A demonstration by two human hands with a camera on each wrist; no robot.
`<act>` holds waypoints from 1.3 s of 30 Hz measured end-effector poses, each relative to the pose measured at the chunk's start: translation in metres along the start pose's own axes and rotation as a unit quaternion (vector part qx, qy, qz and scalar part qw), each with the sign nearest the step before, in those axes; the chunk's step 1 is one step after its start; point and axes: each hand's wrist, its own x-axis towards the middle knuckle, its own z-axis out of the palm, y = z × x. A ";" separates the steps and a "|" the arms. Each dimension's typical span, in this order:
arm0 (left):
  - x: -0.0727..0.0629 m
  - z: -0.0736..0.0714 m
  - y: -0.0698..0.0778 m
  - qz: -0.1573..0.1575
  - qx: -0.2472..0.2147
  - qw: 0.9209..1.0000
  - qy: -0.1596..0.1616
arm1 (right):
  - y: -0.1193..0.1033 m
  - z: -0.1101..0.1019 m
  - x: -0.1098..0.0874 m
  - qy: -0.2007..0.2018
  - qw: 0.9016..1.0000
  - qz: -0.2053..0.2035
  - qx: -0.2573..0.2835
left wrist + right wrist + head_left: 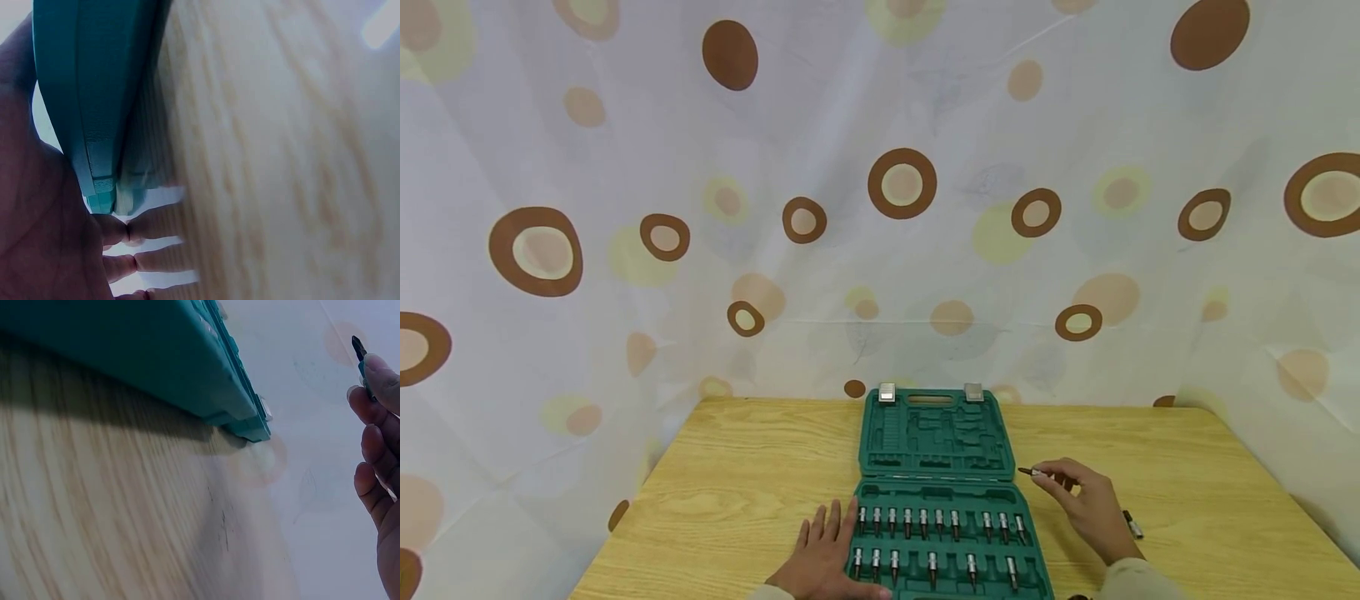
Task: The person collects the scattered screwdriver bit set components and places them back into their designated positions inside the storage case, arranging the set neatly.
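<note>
Fingers of my right hand pinch a bit socket just beside the open green case, at its three o'clock, my left hand spread at eight; I judge this a transfer step, direction undetermined, the next move requiring a firm, aligned grip.

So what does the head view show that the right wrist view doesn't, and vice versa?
Only head: the left hand at the left edge of the green case, rows of bits, and a black-and-silver piece on the table. Only right wrist: the case's outer right side. Both: the right hand pinching a bit, the case, the table and the dotted wall covering.
</note>
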 end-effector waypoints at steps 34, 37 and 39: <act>0.000 -0.001 0.003 0.001 0.010 1.000 0.007 | -0.016 0.008 0.019 -0.183 0.981 -0.054 0.034; 0.000 -0.001 0.003 0.002 0.011 1.000 0.009 | -0.017 0.008 0.020 -0.207 0.976 -0.049 0.042; 0.000 -0.001 0.003 0.001 0.010 1.000 0.009 | -0.017 0.009 0.022 -0.220 0.973 -0.045 0.045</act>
